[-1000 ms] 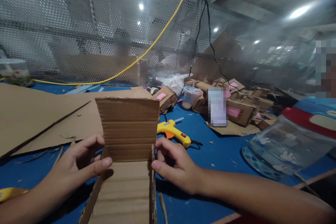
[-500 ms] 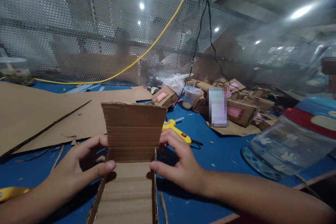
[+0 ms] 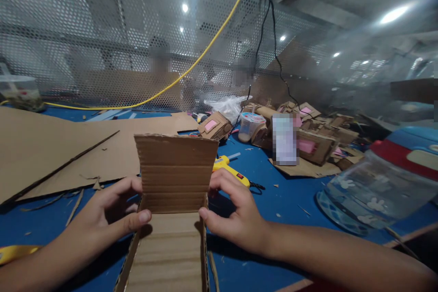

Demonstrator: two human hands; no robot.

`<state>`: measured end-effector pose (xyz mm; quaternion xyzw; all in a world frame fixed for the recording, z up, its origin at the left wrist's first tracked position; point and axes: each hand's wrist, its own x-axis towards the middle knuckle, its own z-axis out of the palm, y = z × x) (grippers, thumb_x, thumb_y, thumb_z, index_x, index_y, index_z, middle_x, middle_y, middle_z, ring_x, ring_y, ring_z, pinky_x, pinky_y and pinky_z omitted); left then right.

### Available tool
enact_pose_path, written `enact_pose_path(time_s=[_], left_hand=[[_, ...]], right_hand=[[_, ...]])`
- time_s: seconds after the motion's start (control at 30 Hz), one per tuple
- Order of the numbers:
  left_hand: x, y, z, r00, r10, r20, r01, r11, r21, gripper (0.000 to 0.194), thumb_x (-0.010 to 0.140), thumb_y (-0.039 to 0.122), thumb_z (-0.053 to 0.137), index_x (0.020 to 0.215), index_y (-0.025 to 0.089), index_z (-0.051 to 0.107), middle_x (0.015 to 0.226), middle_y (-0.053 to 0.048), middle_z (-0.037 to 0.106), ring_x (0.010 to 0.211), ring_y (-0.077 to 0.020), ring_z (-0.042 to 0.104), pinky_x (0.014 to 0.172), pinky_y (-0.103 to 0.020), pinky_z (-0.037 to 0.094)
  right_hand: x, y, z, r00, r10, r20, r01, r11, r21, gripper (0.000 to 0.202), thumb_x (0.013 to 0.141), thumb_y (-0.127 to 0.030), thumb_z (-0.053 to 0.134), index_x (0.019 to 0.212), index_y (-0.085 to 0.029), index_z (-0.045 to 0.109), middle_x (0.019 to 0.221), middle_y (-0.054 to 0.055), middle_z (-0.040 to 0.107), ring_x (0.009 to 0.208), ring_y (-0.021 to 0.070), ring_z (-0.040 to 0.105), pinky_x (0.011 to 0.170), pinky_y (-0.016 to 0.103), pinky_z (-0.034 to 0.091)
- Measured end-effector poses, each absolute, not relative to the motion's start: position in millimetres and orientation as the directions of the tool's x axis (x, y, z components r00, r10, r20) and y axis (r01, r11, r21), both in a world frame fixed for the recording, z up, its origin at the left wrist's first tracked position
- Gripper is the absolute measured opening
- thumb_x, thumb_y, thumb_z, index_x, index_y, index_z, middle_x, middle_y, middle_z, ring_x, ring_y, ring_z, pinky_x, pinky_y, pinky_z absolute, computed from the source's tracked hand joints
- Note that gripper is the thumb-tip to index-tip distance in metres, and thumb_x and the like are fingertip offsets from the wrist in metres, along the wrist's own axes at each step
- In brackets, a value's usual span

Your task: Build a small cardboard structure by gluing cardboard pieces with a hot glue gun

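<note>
Blue table w/ large cardboard sheet at far L; cardboard box, front centre, between both hands, sits slightly further R than 1 s ago, flap top lower in view, prob. a small repositioning w/ hold kept on both sides. Box: plain brown, topless, long & narrow, low walls w/ raw corrugated edges, faint bands across floor, near end out of frame. Flap stands upright at far end, ridged crosswise. L hand half-curled, thumb over L wall, fingers outside; R hand likewise pinching R wall, some fingertips hidden. Yellow glue gun behind, now more covered
</note>
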<state>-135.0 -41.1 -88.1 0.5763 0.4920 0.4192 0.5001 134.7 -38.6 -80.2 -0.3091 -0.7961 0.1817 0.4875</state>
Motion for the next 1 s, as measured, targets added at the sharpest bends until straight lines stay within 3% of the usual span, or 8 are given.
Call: enact_pose_path(time_s=[0.1,0.2,0.47,0.57,0.73,1.0], left_hand=[[-137,-40,-90,0.266,0.959,0.097,0.182,-0.149,0.972,0.033,0.075,0.056,0.081,0.091,0.029,0.072,0.089,-0.001,0.073,0.080,-0.0215,0.070,0.069,-0.028,0.065],[-139,-39,-93,0.290,0.950,0.119,0.162,-0.171,0.972,0.031,0.079,0.056,0.079,0.093,0.029,0.072,0.090,-0.001,0.074,0.080,-0.0227,0.071,0.067,-0.030,0.066],[-136,-45,-90,0.315,0.938,0.145,0.108,-0.187,0.976,0.031,0.083,0.052,0.077,0.104,0.029,0.075,0.102,-0.006,0.079,0.087,-0.0255,0.075,0.076,-0.036,0.068],[-135,-46,-88,0.319,0.935,0.154,0.090,-0.192,0.977,0.028,0.083,0.051,0.077,0.100,0.030,0.074,0.102,-0.005,0.079,0.080,-0.0222,0.074,0.075,-0.036,0.068],[-132,-45,-85,0.314,0.938,0.145,0.085,-0.180,0.980,0.027,0.081,0.049,0.079,0.099,0.029,0.074,0.103,-0.006,0.079,0.087,-0.0258,0.075,0.077,-0.039,0.068],[-131,-45,-81,0.334,0.924,0.187,0.078,-0.225,0.971,0.021,0.082,0.045,0.080,0.099,0.032,0.076,0.098,-0.003,0.079,0.083,-0.0225,0.075,0.074,-0.033,0.067]], right_hand=[[134,-38,-79,-0.329,0.648,0.687,0.305,0.761,-0.572,0.011,0.085,-0.025,0.069,0.086,-0.022,0.059,0.081,0.000,0.061,0.076,0.0158,0.057,0.068,0.028,0.048],[135,-39,-79,-0.336,0.639,0.692,0.303,0.769,-0.563,0.008,0.087,-0.025,0.067,0.087,-0.022,0.059,0.081,0.000,0.060,0.076,0.0156,0.057,0.068,0.028,0.048],[137,-39,-78,-0.345,0.620,0.704,0.293,0.784,-0.547,0.009,0.090,-0.025,0.066,0.088,-0.022,0.059,0.083,0.000,0.060,0.078,0.0156,0.058,0.071,0.028,0.048],[137,-38,-78,-0.357,0.614,0.704,0.286,0.789,-0.543,0.011,0.091,-0.027,0.067,0.087,-0.022,0.058,0.083,0.000,0.062,0.078,0.0158,0.058,0.071,0.028,0.049],[138,-38,-78,-0.369,0.620,0.693,0.278,0.785,-0.554,0.013,0.091,-0.029,0.068,0.086,-0.022,0.058,0.083,0.000,0.064,0.076,0.0157,0.059,0.071,0.029,0.050],[138,-40,-77,-0.374,0.621,0.688,0.286,0.783,-0.552,0.014,0.092,-0.030,0.069,0.085,-0.022,0.059,0.082,0.001,0.065,0.076,0.0151,0.060,0.071,0.028,0.050]])
